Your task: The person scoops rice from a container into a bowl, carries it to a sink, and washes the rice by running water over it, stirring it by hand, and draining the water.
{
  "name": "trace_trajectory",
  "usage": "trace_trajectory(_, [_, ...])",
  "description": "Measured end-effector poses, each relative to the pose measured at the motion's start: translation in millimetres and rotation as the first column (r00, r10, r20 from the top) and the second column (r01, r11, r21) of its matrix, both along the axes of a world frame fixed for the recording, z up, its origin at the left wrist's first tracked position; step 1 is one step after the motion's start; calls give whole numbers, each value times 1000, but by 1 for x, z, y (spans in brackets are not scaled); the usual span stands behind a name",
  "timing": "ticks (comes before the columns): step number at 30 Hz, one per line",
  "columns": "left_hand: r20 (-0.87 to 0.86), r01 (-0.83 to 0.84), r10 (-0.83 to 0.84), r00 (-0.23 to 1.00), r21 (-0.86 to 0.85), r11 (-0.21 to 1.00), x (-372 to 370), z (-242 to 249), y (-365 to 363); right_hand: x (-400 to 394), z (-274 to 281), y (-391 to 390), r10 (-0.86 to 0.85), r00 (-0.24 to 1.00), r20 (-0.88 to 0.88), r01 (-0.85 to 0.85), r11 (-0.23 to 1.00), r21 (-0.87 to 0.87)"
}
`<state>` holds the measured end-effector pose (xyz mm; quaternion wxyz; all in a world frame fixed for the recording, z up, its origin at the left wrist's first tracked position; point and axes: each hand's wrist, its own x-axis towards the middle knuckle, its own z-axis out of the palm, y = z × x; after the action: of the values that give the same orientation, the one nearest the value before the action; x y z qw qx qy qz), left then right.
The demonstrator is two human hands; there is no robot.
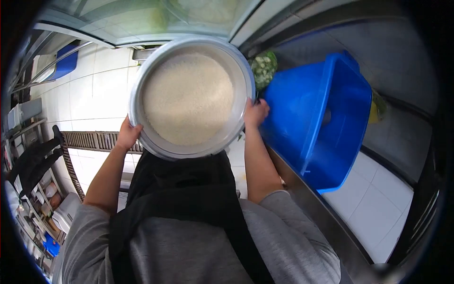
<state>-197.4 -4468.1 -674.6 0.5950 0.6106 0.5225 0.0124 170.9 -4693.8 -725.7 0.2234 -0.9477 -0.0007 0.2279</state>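
Note:
A large round metal pot [191, 43] is held up in front of my body, between both hands. Pale grains that look like raw rice [189, 97] fill much of it. My left hand [128, 134] grips the near left of the rim, thumb over the edge. On the right side, my right hand [256, 113] is closed around the rim, its fingers partly hidden behind the wall. Close to that hand lies a big blue plastic bin [302, 104] on its side, its mouth facing right.
A glass-fronted cabinet [142, 21] stands just beyond the pot. Beside the bin is a bag of green-and-white vegetables [264, 68]. A floor drain grate [90, 139] crosses the white tiles. At far left another person's dark-clothed legs [38, 163] show near loaded shelves [49, 199].

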Motion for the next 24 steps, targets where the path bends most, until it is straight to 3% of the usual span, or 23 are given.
trace_trajectory(2, [-60,1,-2,998,-11,1000,1,0,5,-3,-113,-42,181,959,219,-231,945,231])
trace_trajectory(4, [28,-29,28,999,30,999,-5,-14,6,-12,-117,-45,11,974,-225,119,823,555])
trace_trajectory(6, [26,-50,51,998,-25,998,-5,-9,10,-3,-166,-62,-38,952,-302,225,756,615])
trace_trajectory(7, [-8,-40,41,999,38,998,-10,-12,11,-7,-111,-46,-102,894,-436,339,789,512])
trace_trajectory(8, [-45,-28,32,998,101,995,-20,-16,12,-13,-96,-42,-74,917,-392,308,755,579])
trace_trajectory(9, [-64,-50,62,996,170,984,-33,-28,12,-9,-101,-45,33,962,-272,131,816,564])
trace_trajectory(10, [-81,-75,96,992,235,969,-47,-35,12,-15,-75,-35,42,975,-216,85,835,544])
trace_trajectory(12, [-136,-172,189,973,128,977,-54,-4,12,-15,-74,-35,68,969,-238,68,852,519])
trace_trajectory(14, [-46,-239,246,968,113,964,-82,-15,10,-31,-58,-23,97,987,-131,-10,839,543])
trace_trajectory(16, [0,-344,345,939,59,937,-88,29,8,-42,-24,-13,167,960,-226,-13,829,559])
trace_trajectory(18, [-145,-313,324,935,97,945,-118,44,5,-55,0,-6,283,936,-209,-122,818,562])
trace_trajectory(19, [-193,-234,268,944,185,955,-141,25,7,-65,8,1,363,909,-206,-198,809,553])
trace_trajectory(20, [-180,-249,284,942,194,949,-160,24,7,-76,21,9,378,906,-191,-215,799,561])
trace_trajectory(22, [-204,-288,324,924,188,939,-189,23,12,-98,43,34,466,862,-202,-363,843,396])
trace_trajectory(24, [-248,-343,371,895,150,927,-222,17,16,-116,38,62,504,853,-134,-432,827,359])
